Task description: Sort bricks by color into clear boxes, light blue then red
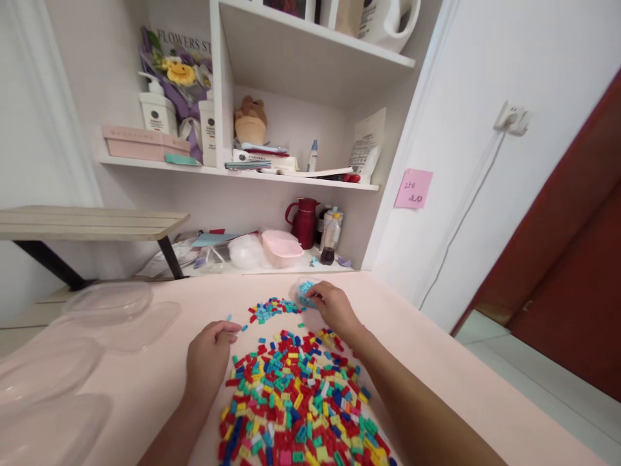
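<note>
Toward the left of the small brick pile, my left hand rests with thumb and forefinger brought together. Whether anything is pinched there I cannot make out. A light blue brick shows just behind its forefinger, and a blue brick lies by the fingertips. My right hand reaches over the rim of a clear plastic tub holding light blue bricks. Its fingers are closed at the tub, their tips partly hidden. Between the hands lies a small mixed pile; a large multicoloured brick heap spreads in front of me.
Clear plastic lids or trays lie on the left of the pink tabletop. A wooden stand rises behind them. At the back, a shelf holds a pink basin, a dark red jug and a bottle.
</note>
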{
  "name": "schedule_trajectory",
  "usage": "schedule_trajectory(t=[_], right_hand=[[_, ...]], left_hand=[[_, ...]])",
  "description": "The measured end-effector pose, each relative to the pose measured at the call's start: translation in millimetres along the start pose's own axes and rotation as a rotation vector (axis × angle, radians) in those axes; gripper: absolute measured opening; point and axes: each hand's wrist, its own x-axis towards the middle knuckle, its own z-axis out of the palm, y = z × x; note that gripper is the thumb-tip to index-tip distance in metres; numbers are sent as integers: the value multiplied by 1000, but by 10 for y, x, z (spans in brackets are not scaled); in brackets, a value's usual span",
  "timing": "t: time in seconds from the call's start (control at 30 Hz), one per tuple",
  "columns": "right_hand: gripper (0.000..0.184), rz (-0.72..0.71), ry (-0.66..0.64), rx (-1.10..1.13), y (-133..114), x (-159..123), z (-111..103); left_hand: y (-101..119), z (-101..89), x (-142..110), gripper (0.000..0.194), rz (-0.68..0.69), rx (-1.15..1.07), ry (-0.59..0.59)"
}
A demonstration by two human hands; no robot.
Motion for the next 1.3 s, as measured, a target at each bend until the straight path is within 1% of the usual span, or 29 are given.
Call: schedule_trajectory(t=[0.17, 0.3, 0.4, 0.5, 0.53, 0.6, 0.73, 0.8, 0.87, 0.93, 1.03, 1.13, 1.2, 1.3], right_hand=[[22, 87, 170, -12, 165, 1, -91], [24, 159, 234, -58, 262, -58, -91], [29, 168, 271, -70, 268, -80, -91], [31, 141, 308, -37, 200, -67, -80], [30, 119, 301, -17, 160, -62, -66], [29, 51, 237, 18, 63, -62, -15], [32, -100, -17, -11, -155, -127, 159], [34, -152, -133, -63, -236, -174, 250], [35, -203, -212, -96, -279, -213, 320], [35, -248, -258, -101, -289, -237, 364], [32, -257, -268, -77, -273, -248, 388], [26, -235, -266, -54, -255, -248, 392], [24, -226, -275, -47, -245, -245, 396], [23, -221, -279, -29, -228, -238, 406]], left_hand=[[22, -6, -3, 29, 2, 7, 12], [38, -2, -1, 29, -1, 11, 22], [41, -3, -1, 29, -2, 11, 36], [48, -16, -13, 30, -4, 5, 74], [50, -21, -18, 30, -1, 8, 94], [45, -31, -21, 31, 25, 29, 144], [-13, -28, 16, 40, 118, 163, 262], [-51, -19, 50, 44, 100, 268, 274], [-77, -8, 80, 46, 57, 358, 236], [-83, 9, 98, 50, 40, 419, 174], [-70, 57, 99, 56, 51, 519, 99], [-59, 131, 70, 62, 68, 659, 84], [-62, 174, 37, 62, 101, 721, 45], [-76, 208, -11, 57, 227, 724, -116]])
